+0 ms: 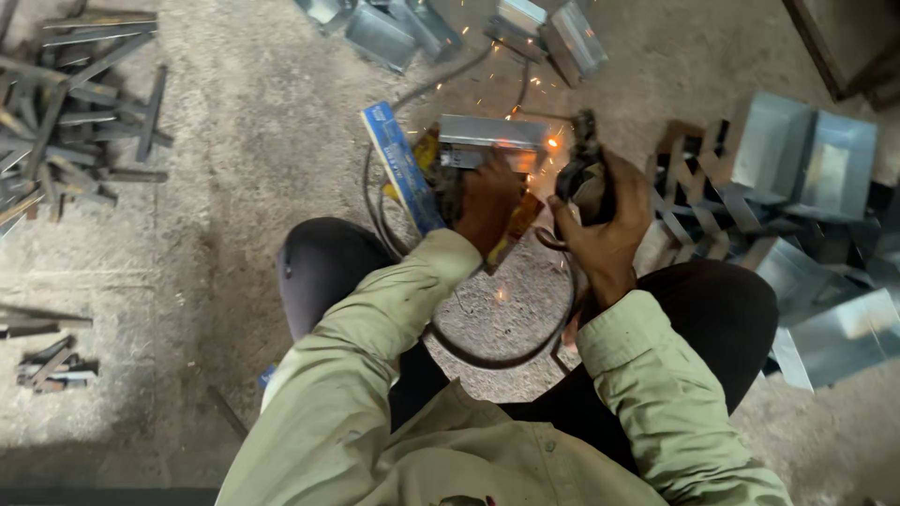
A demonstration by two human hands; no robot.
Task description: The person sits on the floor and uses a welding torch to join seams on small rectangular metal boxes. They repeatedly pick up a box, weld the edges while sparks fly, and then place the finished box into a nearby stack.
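Observation:
My right hand grips a dark angle grinder, whose disc end meets the right end of a shiny metal channel piece on the floor. Orange sparks fly from that contact point. My left hand presses down on the near side of the metal piece, steadying it over a yellow-orange object beneath. A blue flat box lies just left of my left hand. The grinder's black cable loops between my knees.
Shiny folded sheet-metal boxes are piled at the right and at the top. Rusty steel offcuts are heaped at the upper left, more scraps at the left. The floor is rough concrete.

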